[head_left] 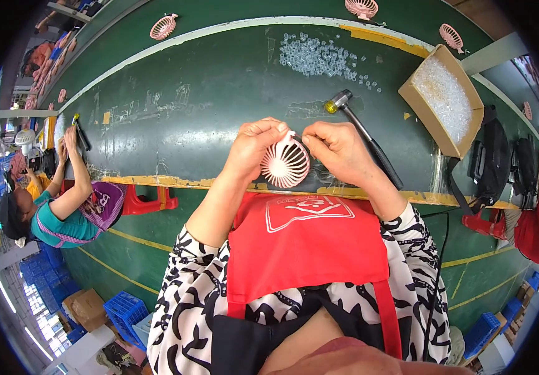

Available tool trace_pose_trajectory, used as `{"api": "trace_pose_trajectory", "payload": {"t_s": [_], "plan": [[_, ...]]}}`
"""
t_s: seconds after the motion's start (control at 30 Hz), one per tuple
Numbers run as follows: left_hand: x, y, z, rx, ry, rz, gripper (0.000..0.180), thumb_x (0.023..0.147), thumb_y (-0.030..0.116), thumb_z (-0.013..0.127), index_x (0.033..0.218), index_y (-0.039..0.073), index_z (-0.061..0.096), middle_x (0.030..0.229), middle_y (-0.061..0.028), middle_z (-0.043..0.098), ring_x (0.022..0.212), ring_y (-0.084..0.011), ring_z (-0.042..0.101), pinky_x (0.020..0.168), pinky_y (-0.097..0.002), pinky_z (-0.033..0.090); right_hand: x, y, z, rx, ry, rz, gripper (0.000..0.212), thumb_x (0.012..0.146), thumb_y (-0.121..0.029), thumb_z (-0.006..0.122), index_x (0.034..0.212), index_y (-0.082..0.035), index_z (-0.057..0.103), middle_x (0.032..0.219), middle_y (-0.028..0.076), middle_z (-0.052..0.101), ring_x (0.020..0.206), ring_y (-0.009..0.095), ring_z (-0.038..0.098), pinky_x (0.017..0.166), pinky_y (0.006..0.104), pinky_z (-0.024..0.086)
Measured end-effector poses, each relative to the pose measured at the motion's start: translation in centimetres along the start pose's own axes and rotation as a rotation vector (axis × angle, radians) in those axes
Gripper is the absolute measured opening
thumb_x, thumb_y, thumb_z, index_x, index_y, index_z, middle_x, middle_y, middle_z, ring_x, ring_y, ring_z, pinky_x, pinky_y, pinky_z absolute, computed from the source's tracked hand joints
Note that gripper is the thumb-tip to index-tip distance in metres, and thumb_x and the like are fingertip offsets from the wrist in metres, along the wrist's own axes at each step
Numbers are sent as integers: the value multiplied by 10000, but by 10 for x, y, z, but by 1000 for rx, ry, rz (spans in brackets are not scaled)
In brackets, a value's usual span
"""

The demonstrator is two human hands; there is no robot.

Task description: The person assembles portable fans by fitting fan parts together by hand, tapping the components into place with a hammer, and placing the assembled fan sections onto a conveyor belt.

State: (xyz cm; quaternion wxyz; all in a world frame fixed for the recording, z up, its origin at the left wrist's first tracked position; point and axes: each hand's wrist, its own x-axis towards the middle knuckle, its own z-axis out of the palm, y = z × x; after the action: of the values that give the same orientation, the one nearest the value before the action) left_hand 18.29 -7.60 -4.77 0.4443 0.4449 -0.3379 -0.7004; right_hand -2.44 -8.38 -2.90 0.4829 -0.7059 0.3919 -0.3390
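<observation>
My left hand (252,149) is closed on the top rim of a pink slatted fan cover (282,165), held upright just above the near edge of the workbench. My right hand (339,152) pinches at the upper right of that cover, by its small tab; whatever lies between these fingertips is too small to make out. Beside the right hand lies a hammer (369,141) with a black grip and a yellow face, its handle slanting toward the near edge. Farther back, a loose pile of small clear plastic pieces (313,55) rests on the dark green bench top (219,81).
A cardboard box (420,107) of clear pieces stands at the right, with a black bag (493,159) beyond it. Pink fan parts (163,27) sit along the far green strip. At the left, a co-worker (72,212) sits at the same bench near a red stool (147,200).
</observation>
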Motion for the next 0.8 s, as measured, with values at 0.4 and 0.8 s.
{"api": "trace_pose_trajectory", "payload": {"t_s": [0.4,0.8], "plan": [[56,-9,7,343,116,-115,205,889,155,728,783,-17,694,724,-44,683,607,-94,579,529,-265,475,-11,28,-34,-783,369,-16,225,866,-164,687,1055,-46,663,930,129,627,838,340,640,718,412,522],[2,-41,4,1353,294,653,977,632,342,900,1385,-23,396,1303,-198,515,1233,-372,464,1040,-470,351,-17,15,-31,-498,361,-114,224,859,-45,655,1033,2,522,933,211,608,759,415,630,640,471,507]]}}
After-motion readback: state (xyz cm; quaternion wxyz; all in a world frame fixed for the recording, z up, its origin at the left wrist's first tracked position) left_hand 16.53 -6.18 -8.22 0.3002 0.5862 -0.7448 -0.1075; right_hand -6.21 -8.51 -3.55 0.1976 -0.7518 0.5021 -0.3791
